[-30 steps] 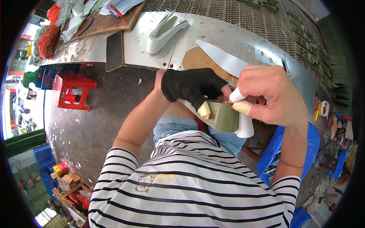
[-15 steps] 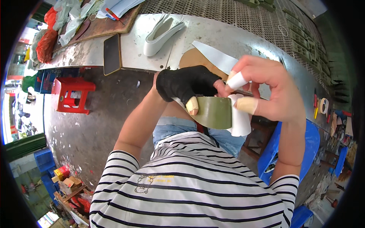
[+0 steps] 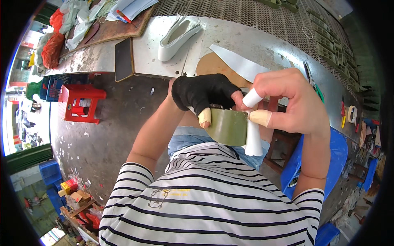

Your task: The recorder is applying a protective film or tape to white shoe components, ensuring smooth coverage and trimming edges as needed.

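Note:
My left hand (image 3: 206, 93), in a black fingerless glove with tape on the thumb, grips an olive-green curved block (image 3: 227, 128) above my lap. At the block's right edge hangs a white flexible strip (image 3: 253, 141), its lower end curled. My right hand (image 3: 287, 102), with tape on the thumb and a finger, pinches the strip's top against the block's upper right corner. The fingertips of both hands nearly meet there. The block's far side and most of my left fingers are hidden. Beyond the hands, a pale pointed sheet (image 3: 238, 63) partly overlaps a brown rounded sheet (image 3: 213, 67) on the metal table.
A bundle of looped white strips (image 3: 174, 43) lies on the table (image 3: 143, 26), with a phone (image 3: 124, 59) at its near edge. Scissors (image 3: 310, 78) lie right. Green pieces (image 3: 332, 49) rest on mesh. A red stool (image 3: 82, 103) stands left, a blue chair (image 3: 328, 158) right.
The white strip's lower end has swung down and curled narrower. My right fingers have closed in on the strip at the block's corner. The block has tilted slightly and moved a little lower.

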`<state>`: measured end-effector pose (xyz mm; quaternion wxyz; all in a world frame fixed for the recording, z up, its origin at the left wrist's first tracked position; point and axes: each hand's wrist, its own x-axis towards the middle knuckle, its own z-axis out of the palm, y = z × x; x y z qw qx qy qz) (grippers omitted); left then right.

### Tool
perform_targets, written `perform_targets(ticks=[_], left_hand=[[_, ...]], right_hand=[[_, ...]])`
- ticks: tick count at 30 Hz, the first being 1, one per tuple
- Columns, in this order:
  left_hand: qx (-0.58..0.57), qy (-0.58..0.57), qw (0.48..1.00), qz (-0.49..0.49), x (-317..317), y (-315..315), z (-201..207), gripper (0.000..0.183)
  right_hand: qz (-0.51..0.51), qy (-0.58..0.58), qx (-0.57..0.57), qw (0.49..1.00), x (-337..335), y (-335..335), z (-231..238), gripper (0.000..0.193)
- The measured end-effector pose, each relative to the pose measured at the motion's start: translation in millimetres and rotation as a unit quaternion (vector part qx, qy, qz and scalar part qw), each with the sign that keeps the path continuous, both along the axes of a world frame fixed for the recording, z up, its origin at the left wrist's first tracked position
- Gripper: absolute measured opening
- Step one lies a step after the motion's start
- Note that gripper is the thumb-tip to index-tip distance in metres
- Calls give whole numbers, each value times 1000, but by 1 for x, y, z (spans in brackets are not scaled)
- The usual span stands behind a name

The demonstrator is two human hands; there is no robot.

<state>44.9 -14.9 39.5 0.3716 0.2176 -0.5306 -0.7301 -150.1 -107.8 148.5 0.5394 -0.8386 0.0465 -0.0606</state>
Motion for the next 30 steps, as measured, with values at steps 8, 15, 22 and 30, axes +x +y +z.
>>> perform_targets(ticks=[8,15,22,30], left_hand=[[-24,-6,998,-53,-3,-3,-3,69],[-3,-16,1000,-25,-3,-1,-5,64],[-95,-123,988,22,-3,3,17,72],[-270,-415,851,176,-9,15,42,57]], right_hand=[[6,9,-61,998,3,6,11,10],[-9,-85,-366,927,4,29,7,13],[-170,-54,-198,964,-1,11,-3,5],[-156,-93,-223,958,-7,10,-11,11]])
